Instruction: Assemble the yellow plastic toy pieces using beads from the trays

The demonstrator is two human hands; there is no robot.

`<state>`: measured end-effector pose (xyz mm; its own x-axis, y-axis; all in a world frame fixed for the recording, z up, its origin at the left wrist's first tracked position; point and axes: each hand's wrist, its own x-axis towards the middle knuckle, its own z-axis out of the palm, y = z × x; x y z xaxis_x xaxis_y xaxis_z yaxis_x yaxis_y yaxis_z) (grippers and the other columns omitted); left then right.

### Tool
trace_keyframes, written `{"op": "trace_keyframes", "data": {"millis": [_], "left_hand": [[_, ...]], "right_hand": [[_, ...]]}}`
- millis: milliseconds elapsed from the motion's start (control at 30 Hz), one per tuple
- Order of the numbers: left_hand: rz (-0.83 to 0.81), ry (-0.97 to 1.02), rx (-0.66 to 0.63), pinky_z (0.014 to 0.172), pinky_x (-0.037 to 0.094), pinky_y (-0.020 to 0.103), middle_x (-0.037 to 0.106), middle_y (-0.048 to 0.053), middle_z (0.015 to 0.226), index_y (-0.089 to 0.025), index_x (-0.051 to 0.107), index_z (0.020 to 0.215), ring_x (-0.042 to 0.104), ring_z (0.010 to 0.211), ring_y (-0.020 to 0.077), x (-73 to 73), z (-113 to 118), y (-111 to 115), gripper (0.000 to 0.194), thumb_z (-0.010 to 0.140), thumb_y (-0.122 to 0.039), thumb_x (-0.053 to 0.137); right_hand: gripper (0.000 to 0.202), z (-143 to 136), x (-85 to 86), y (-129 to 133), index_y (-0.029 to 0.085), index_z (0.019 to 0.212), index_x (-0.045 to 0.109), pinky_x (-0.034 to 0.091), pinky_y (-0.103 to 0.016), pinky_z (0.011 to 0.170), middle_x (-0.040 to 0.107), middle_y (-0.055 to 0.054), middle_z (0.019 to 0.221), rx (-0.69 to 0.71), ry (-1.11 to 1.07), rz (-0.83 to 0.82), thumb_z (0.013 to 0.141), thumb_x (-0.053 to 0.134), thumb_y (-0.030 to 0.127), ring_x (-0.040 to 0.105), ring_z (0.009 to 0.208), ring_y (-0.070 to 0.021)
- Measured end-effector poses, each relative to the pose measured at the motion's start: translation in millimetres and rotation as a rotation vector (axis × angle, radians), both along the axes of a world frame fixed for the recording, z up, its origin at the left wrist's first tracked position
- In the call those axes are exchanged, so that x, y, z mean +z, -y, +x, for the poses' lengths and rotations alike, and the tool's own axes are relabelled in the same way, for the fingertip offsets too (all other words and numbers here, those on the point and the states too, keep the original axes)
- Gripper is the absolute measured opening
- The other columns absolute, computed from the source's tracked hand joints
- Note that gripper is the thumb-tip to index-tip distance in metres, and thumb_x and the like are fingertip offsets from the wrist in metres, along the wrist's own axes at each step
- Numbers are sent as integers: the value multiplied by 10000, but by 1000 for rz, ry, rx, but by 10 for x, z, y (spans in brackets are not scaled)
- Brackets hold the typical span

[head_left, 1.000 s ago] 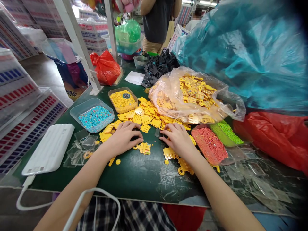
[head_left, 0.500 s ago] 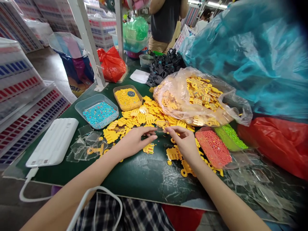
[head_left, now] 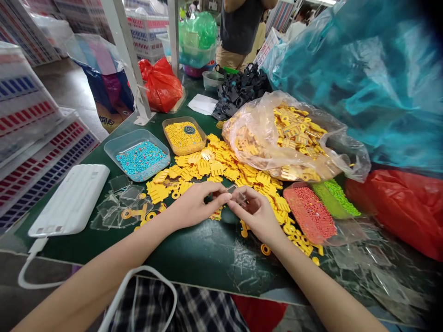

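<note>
My left hand (head_left: 202, 203) and my right hand (head_left: 254, 212) meet over the middle of the table, fingertips almost touching. Between them they pinch a small clear plastic piece (head_left: 232, 188), mostly hidden by the fingers. Just below the left fingers lies a yellow plastic part with coloured beads (head_left: 216, 213), partly covered. Flat yellow plastic parts (head_left: 216, 168) are heaped right behind both hands. More yellow pieces and rings (head_left: 294, 233) lie by my right wrist. Clear plastic pieces (head_left: 119, 207) are spread left of my left forearm.
Bead trays stand around: blue (head_left: 141, 159), yellow (head_left: 183, 136), red (head_left: 309, 212) and green (head_left: 335, 198). A bag of yellow parts (head_left: 297, 138) and black parts (head_left: 240, 90) lie behind. A white power bank (head_left: 71, 198) with a cable sits left. A person (head_left: 240, 30) stands beyond the table.
My hands have come together, and the clear piece is now mostly covered by the fingers. The beaded yellow part is more hidden beneath my left hand. The view has shifted slightly.
</note>
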<state>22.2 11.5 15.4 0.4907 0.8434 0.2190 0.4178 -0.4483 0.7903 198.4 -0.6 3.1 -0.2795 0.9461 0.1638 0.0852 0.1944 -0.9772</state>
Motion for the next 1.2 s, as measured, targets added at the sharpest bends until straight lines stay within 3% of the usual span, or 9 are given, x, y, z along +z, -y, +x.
{"op": "trace_keyframes", "data": {"millis": [167, 367, 567, 767, 933, 1100, 1200], "left_hand": [[91, -71, -96, 680, 425, 267, 596, 15, 727, -181, 549, 769, 544, 692, 149, 22, -39, -1, 383, 998, -381, 317], [81, -119, -81, 676, 404, 275, 503, 3, 677, -200, 424, 692, 483, 670, 151, 83, -55, 14, 473, 1008, -462, 190], [-28, -48, -70, 635, 387, 262, 524, -5, 653, -191, 471, 665, 487, 643, 137, 109, -58, 21, 466, 970, -510, 323], [-218, 84, -80, 706, 439, 259, 635, -14, 736, -182, 626, 769, 561, 716, 131, 148, -87, 33, 253, 870, -411, 594], [-193, 104, -96, 756, 460, 262, 684, 6, 823, -178, 659, 809, 598, 779, 141, 218, -160, 16, 205, 874, -354, 577], [-190, 84, -108, 767, 469, 256, 709, 18, 849, -188, 681, 826, 632, 809, 153, 241, -202, 6, 306, 924, -393, 477], [-190, 52, -86, 736, 461, 257, 685, 6, 793, -186, 653, 795, 616, 769, 151, 209, -173, 17, 304, 897, -440, 522]], "right_hand": [[320, 23, 80, 71, 206, 726, 584, 442, -253, 607, 582, -1, 680, 29, 77, 24, 891, 561, 479, 533, 646, -126], [458, 59, 125, 119, 200, 624, 547, 404, -237, 554, 525, 17, 570, 80, 167, 106, 962, 437, 488, 492, 556, -105], [438, 38, 118, 107, 199, 627, 557, 420, -225, 514, 546, 17, 559, 87, 98, 38, 920, 501, 520, 509, 521, -103], [361, 45, 101, 142, 197, 630, 583, 370, -221, 459, 547, 14, 545, -80, 175, 206, 915, 540, 414, 488, 502, -99], [330, 37, 86, 170, 200, 671, 628, 380, -215, 438, 565, 13, 550, -127, 140, 261, 922, 538, 393, 503, 483, -96], [335, 4, 78, 184, 198, 673, 638, 385, -216, 434, 572, 7, 542, -111, 129, 240, 925, 535, 393, 513, 477, -99], [331, -4, 75, 193, 200, 655, 621, 390, -227, 451, 574, 5, 537, -114, 140, 270, 923, 537, 374, 518, 491, -107]]}}
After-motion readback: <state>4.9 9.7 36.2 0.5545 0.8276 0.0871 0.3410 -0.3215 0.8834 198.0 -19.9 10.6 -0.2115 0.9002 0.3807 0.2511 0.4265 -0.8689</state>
